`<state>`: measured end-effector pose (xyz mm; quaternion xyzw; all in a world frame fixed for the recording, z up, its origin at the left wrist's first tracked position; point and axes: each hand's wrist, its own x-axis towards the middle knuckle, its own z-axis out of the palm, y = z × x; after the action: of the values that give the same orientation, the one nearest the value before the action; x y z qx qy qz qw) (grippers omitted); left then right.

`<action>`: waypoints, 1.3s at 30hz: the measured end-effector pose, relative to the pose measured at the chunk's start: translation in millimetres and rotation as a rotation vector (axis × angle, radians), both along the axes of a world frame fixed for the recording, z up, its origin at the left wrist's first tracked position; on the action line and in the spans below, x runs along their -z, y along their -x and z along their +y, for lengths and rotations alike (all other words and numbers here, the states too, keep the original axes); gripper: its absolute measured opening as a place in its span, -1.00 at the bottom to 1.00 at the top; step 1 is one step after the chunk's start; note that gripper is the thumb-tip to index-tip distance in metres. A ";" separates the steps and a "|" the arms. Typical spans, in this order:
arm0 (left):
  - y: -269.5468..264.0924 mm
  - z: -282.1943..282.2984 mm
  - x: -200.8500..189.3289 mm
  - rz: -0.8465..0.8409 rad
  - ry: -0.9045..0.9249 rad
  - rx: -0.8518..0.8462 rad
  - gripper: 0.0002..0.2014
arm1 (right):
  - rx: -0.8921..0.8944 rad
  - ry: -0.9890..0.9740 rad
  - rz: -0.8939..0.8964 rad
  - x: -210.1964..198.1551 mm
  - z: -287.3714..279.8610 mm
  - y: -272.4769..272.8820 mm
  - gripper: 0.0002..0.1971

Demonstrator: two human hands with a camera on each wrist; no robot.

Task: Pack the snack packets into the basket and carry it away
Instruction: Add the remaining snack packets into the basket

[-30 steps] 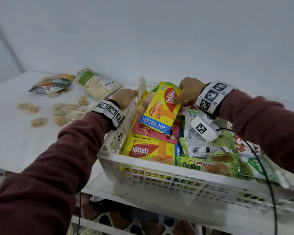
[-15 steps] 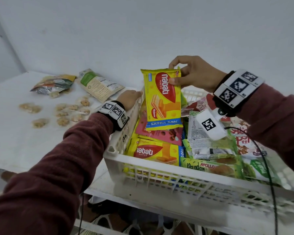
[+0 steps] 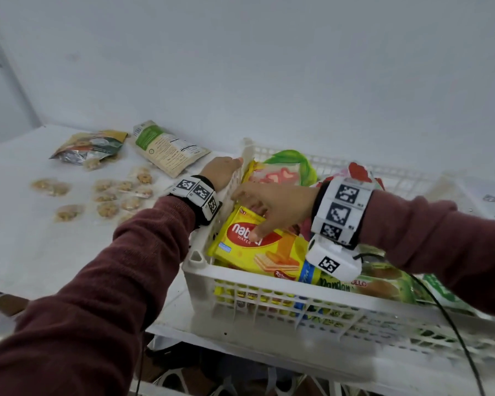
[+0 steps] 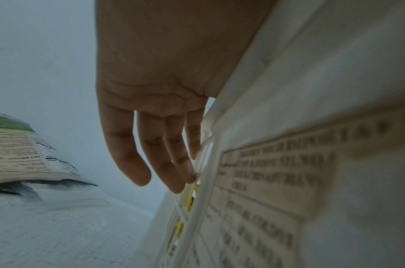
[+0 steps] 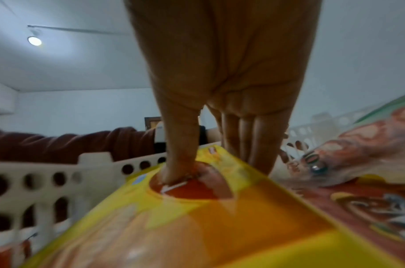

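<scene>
As seen from my head camera, my right hand (image 3: 272, 205) reaches across the white plastic basket (image 3: 269, 307) and pinches the yellow Nabati wafer packet (image 3: 257, 252) at its far end, thumb on the printed face, fingers under the far edge. That packet lies flat on top of the other snack packets at the near left corner of the basket. My left hand (image 3: 222, 171) rests against the outside of the basket's left wall. Left of the basket, on the white table (image 3: 26, 238), lie a green-and-cream pouch (image 3: 167, 150), a foil snack bag (image 3: 89, 145) and scattered small clear-wrapped biscuits (image 3: 106, 195).

From my left wrist camera, my left fingers (image 4: 160, 157) hang straight and slightly spread, the tips touching the basket's lattice wall (image 4: 205, 208); they grip nothing.

From my right wrist camera, my thumb (image 5: 180, 154) presses onto the red logo of the wafer packet (image 5: 196, 226), while my four fingers, held together, go down behind the packet's far edge.
</scene>
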<state>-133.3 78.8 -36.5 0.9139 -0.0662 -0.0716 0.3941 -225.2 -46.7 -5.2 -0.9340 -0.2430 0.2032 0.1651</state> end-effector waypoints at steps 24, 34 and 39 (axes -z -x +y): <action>0.8 11.9 -43.7 0.215 -0.508 0.218 -0.39 | 0.205 0.189 -0.238 -66.5 -72.5 47.5 -0.43; 32.7 -69.6 -128.0 -0.230 -0.510 0.540 -0.57 | 0.737 0.613 -0.210 -86.5 -240.1 80.2 -0.47; 68.9 -136.2 -92.2 -0.099 -0.575 0.853 -0.59 | 0.840 0.600 -0.176 -60.0 -286.8 78.3 -0.36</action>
<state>-202.2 -57.4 55.7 0.8793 -0.4291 -0.1980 0.0591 -303.5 -333.5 54.8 -0.9707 0.2083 0.1011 -0.0636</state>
